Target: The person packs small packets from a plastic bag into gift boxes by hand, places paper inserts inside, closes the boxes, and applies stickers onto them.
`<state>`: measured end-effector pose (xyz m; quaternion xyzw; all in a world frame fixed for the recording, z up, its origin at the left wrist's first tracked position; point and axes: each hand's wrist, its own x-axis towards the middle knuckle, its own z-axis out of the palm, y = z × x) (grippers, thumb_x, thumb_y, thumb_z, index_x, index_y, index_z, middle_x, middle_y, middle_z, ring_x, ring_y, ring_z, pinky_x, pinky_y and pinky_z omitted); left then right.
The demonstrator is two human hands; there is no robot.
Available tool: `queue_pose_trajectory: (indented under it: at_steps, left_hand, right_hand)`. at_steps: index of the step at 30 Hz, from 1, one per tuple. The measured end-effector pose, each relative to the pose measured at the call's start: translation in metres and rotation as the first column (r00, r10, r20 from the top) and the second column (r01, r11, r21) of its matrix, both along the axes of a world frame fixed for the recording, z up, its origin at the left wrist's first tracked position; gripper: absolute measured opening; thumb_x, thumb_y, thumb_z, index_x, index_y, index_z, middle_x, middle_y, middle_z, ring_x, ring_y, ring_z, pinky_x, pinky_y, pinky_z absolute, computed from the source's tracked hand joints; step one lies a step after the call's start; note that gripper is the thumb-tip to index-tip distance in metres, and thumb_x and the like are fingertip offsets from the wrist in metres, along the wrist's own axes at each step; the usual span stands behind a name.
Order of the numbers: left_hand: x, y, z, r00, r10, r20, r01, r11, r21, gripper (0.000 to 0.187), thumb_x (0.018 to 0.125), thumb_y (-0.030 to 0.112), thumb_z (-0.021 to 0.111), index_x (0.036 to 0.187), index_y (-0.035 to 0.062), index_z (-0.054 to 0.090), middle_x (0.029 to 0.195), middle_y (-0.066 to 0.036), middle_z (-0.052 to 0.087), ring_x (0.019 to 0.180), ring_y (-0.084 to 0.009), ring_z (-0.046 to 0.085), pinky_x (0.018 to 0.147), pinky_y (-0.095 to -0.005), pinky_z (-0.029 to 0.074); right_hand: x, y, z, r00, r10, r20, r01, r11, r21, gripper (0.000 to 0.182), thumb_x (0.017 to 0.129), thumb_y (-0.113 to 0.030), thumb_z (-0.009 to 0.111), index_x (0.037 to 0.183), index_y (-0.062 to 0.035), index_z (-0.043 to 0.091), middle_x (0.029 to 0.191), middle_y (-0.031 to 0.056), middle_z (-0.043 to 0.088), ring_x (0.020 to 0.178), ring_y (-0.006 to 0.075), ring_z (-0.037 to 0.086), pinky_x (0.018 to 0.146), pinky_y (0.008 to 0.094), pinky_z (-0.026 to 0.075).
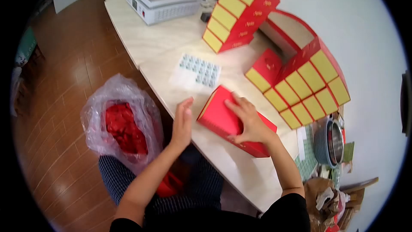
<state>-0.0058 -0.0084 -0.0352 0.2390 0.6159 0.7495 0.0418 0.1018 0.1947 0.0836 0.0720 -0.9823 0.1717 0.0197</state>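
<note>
A long red box [223,114] with gold-coloured ends lies at an angle near the table's front edge. My right hand [249,120] grips it from above, fingers spread over the top and thumb at the near edge. Just left of the box's end, my left hand [183,124] is held upright with its fingers stretched out, holding nothing. Behind the box lies a white sheet of small printed stickers [199,69], with several gone from one corner.
Stacked red-and-yellow boxes [234,10] and a second stack [300,88] stand at the back. A weighing scale [161,2] sits at the far left. Beside my legs is a plastic bag [96,116] of red items. Nested bowls [328,144] are at the right.
</note>
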Motion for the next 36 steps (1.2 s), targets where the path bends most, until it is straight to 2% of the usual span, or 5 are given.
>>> queue_pose_trajectory:
  at_steps: [7, 12, 15, 31, 36]
  left_hand:
    - [-0.001, -0.002, 0.033, 0.936, -0.252, 0.247, 0.281, 0.955, -0.091, 0.041, 0.1, 0.029, 0.042, 0.13, 0.001, 0.047, 0.133, -0.013, 0.049, 0.126, -0.0214, 0.044, 0.108, -0.0326, 0.029]
    - [0.006, 0.012, 0.037, 0.885, -0.377, 0.273, 0.423, 0.896, -0.136, 0.035, 0.097, 0.022, 0.05, 0.127, 0.0029, 0.049, 0.115, -0.011, 0.057, 0.103, -0.0152, 0.055, 0.089, -0.0272, 0.044]
    - [0.008, 0.014, 0.037, 0.843, -0.396, 0.365, 0.447, 0.893, -0.063, 0.029, 0.097, 0.019, 0.05, 0.121, 0.0037, 0.053, 0.102, -0.007, 0.059, 0.089, -0.0116, 0.055, 0.08, -0.0246, 0.046]
    - [0.019, 0.006, 0.021, 0.889, -0.341, 0.305, 0.382, 0.92, -0.085, 0.028, 0.101, 0.024, 0.041, 0.117, 0.0044, 0.052, 0.104, -0.005, 0.055, 0.094, -0.0104, 0.05, 0.085, -0.0242, 0.042]
    - [0.016, 0.002, 0.025, 0.843, -0.42, 0.336, 0.407, 0.907, 0.112, 0.034, 0.099, 0.024, 0.043, 0.125, 0.0037, 0.047, 0.113, -0.007, 0.055, 0.104, -0.0138, 0.052, 0.092, -0.0271, 0.042]
  right_hand:
    - [0.076, -0.037, 0.006, 0.989, 0.144, -0.029, -0.145, 0.989, -0.022, 0.063, 0.068, -0.01, 0.068, 0.129, -0.0114, 0.054, 0.139, 0.0113, 0.047, 0.127, 0.0295, 0.044, 0.106, 0.0447, 0.032]
    - [0.143, -0.016, -0.018, 0.849, -0.393, -0.352, 0.398, 0.915, -0.062, 0.039, 0.08, -0.008, 0.063, 0.118, -0.0046, 0.055, 0.123, 0.0152, 0.056, 0.109, 0.0283, 0.054, 0.088, 0.036, 0.044]
    - [0.177, -0.016, -0.054, 0.47, -0.859, -0.203, 0.711, 0.505, -0.49, 0.029, 0.095, -0.014, 0.05, 0.121, 0.0014, 0.051, 0.11, 0.0127, 0.059, 0.098, 0.0211, 0.056, 0.088, 0.0318, 0.043]
    - [0.187, -0.035, -0.06, 0.41, -0.91, 0.067, 0.736, 0.286, -0.614, 0.052, 0.091, -0.025, 0.064, 0.129, 0.0003, 0.039, 0.073, 0.0141, 0.065, 0.064, 0.0233, 0.065, 0.059, 0.0317, 0.049]
    - [0.186, -0.014, 0.007, 0.544, -0.807, 0.231, 0.337, -0.043, -0.941, 0.053, 0.093, -0.02, 0.056, 0.138, -0.0005, 0.034, 0.077, 0.011, 0.065, 0.06, 0.0168, 0.06, 0.055, 0.0257, 0.046]
